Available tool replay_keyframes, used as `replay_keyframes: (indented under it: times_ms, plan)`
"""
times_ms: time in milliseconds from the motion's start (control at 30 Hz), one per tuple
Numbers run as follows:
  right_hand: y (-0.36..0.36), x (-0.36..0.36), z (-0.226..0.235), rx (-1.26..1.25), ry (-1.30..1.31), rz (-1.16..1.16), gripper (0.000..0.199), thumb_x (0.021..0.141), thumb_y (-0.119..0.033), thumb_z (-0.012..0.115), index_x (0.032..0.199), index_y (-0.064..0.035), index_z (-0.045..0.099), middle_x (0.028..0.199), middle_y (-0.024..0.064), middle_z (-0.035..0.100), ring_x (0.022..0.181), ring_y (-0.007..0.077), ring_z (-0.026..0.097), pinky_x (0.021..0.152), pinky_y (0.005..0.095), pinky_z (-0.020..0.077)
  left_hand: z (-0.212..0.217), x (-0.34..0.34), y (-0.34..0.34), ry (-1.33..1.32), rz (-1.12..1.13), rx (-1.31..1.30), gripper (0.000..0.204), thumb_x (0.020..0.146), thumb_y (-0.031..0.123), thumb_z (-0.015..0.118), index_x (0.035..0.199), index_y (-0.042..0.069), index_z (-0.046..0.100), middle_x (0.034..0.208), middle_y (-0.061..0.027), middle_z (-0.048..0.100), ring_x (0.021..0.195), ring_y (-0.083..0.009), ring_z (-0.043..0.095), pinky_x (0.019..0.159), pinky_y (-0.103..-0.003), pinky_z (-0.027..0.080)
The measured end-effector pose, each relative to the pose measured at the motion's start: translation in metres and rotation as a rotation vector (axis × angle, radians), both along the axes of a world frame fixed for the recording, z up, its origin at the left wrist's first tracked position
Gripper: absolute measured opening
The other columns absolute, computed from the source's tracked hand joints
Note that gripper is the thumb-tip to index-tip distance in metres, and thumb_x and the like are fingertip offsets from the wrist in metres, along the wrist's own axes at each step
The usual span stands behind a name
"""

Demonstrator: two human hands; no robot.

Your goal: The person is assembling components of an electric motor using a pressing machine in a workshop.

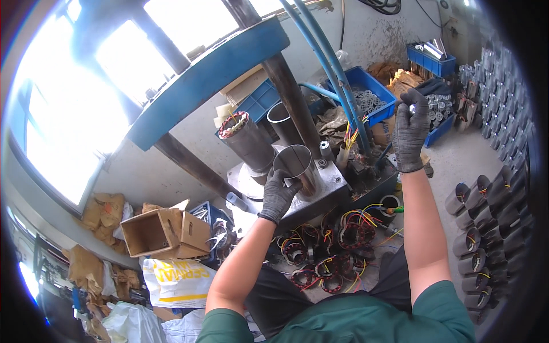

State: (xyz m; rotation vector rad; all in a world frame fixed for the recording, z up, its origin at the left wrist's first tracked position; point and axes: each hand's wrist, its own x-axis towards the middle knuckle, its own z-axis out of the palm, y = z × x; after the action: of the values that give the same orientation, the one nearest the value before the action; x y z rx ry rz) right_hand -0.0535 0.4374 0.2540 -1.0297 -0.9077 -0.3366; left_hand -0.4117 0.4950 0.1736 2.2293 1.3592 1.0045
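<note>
My left hand (pixel 278 197), in a dark grey glove, grips the near left side of an open steel tube (pixel 306 182). That tube stands upright on the metal press bed (pixel 336 191). My right hand (pixel 410 134), gloved too, is raised off to the right with its fingers curled closed. A small shiny bit of metal (pixel 412 108) shows at its fingers; the rest is hidden. Left of the gripped tube, another steel cylinder (pixel 247 143) stands on a round base, with a red-and-white stator winding (pixel 233 124) at its top. Behind stands a further open tube (pixel 280 117).
The blue press beam (pixel 211 68) and its dark posts (pixel 294 97) frame the bed. Several wound stators (pixel 329 268) with coloured wires lie below. Rows of grey cylinders (pixel 477 251) stand at right. A blue bin (pixel 366 94) holds metal rings; a cardboard box (pixel 163 231) sits at left.
</note>
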Motion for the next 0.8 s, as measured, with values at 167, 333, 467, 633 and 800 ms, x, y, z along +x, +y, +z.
replay_keyframes:
  times_ms: [167, 333, 467, 633, 800]
  plan:
    - [-0.009, -0.006, 0.001, 0.057, 0.015, 0.011, 0.027, 0.096, 0.005, 0.053, 0.119, -0.0039, 0.061, 0.103, 0.0103, 0.065, 0.091, 0.0188, 0.067, 0.082, 0.0340, 0.0573, 0.012, -0.001, -0.031, -0.099, 0.062, -0.024, 0.031, 0.076, 0.012, 0.089, 0.090, 0.000, 0.065, 0.109, -0.0107, 0.063, 0.089, -0.0189, 0.064, 0.076, -0.032, 0.053]
    - [-0.018, -0.011, 0.000, 0.056, 0.072, 0.054, 0.026, 0.098, 0.004, 0.054, 0.122, -0.0048, 0.059, 0.105, 0.0079, 0.065, 0.092, 0.0165, 0.066, 0.086, 0.0333, 0.0563, 0.037, -0.030, -0.071, -0.269, 0.022, 0.279, 0.036, 0.067, -0.001, 0.091, 0.090, 0.002, 0.062, 0.117, -0.0129, 0.060, 0.107, -0.0280, 0.062, 0.088, -0.038, 0.053]
    - [-0.018, -0.011, -0.005, 0.104, 0.116, 0.088, 0.028, 0.097, 0.004, 0.056, 0.124, -0.0041, 0.059, 0.107, 0.0080, 0.065, 0.094, 0.0168, 0.065, 0.086, 0.0330, 0.0555, 0.067, -0.057, -0.066, -0.579, 0.128, 0.366, 0.037, 0.074, 0.001, 0.089, 0.098, 0.005, 0.061, 0.104, -0.0067, 0.061, 0.097, -0.0198, 0.063, 0.084, -0.033, 0.052]
    - [-0.014, -0.011, -0.007, 0.094, 0.137, 0.058, 0.027, 0.097, 0.003, 0.057, 0.123, -0.0028, 0.059, 0.108, 0.0077, 0.064, 0.093, 0.0168, 0.063, 0.086, 0.0328, 0.0547, 0.111, -0.080, -0.036, -0.716, 0.164, 0.512, 0.028, 0.089, 0.013, 0.081, 0.105, 0.002, 0.061, 0.094, -0.0031, 0.066, 0.083, -0.0124, 0.062, 0.072, -0.028, 0.051]
    - [-0.016, -0.012, -0.006, 0.100, 0.166, 0.060, 0.023, 0.096, 0.004, 0.057, 0.118, -0.0023, 0.060, 0.103, 0.0075, 0.061, 0.091, 0.0175, 0.061, 0.086, 0.0338, 0.0536, 0.127, -0.101, 0.006, -0.779, 0.268, 0.471, 0.022, 0.091, 0.014, 0.078, 0.099, 0.003, 0.061, 0.094, -0.0019, 0.062, 0.090, -0.0132, 0.060, 0.081, -0.031, 0.051]
